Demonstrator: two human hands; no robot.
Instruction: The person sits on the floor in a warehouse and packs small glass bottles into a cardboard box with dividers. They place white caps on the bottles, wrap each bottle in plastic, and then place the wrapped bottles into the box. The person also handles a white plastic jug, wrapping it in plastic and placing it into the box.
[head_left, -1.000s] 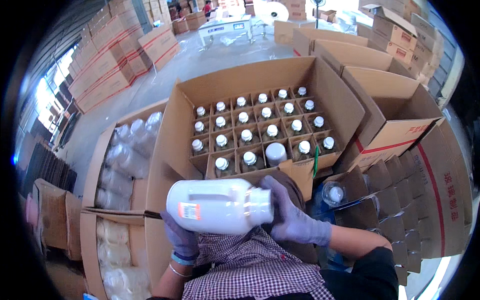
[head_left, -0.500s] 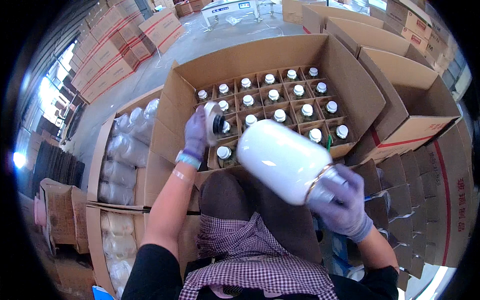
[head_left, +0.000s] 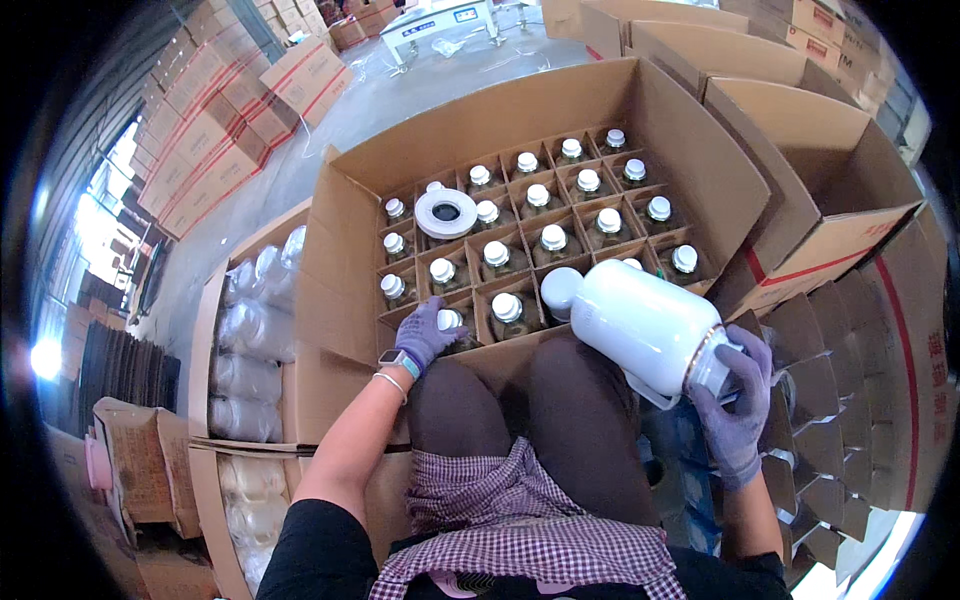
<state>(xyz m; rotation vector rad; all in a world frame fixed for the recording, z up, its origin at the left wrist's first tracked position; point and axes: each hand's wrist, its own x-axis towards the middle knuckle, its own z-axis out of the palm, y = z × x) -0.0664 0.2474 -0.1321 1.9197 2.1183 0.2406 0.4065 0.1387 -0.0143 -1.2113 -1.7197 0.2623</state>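
Note:
My right hand (head_left: 735, 405), in a grey-purple glove, is closed around the silvery neck of a large white jug (head_left: 645, 318) with a thin gold band. The jug is tilted over the carton's near right side, and a pale handle shows beneath it. A round pale piece (head_left: 562, 292) appears at its far end; I cannot tell whether it is attached. My gloved left hand (head_left: 422, 332) has its fingers around the white cap of a clear bottle (head_left: 450, 320) at the carton's near edge. A white ring-shaped roll with a black core (head_left: 445, 213) lies on the bottles.
The open carton (head_left: 500, 125) has cardboard dividers with several white-capped bottles. Empty cartons (head_left: 800, 150) stand at right, above folded dividers (head_left: 830, 430). Boxes of plastic-wrapped items (head_left: 245, 375) sit at left. Stacked cartons (head_left: 215, 140) and a white machine (head_left: 440, 25) are farther back.
My left hand has let go of the roll, leaving it on the bottles, and moved nearer to a bottle cap. The white jug has shifted right, still in my right hand.

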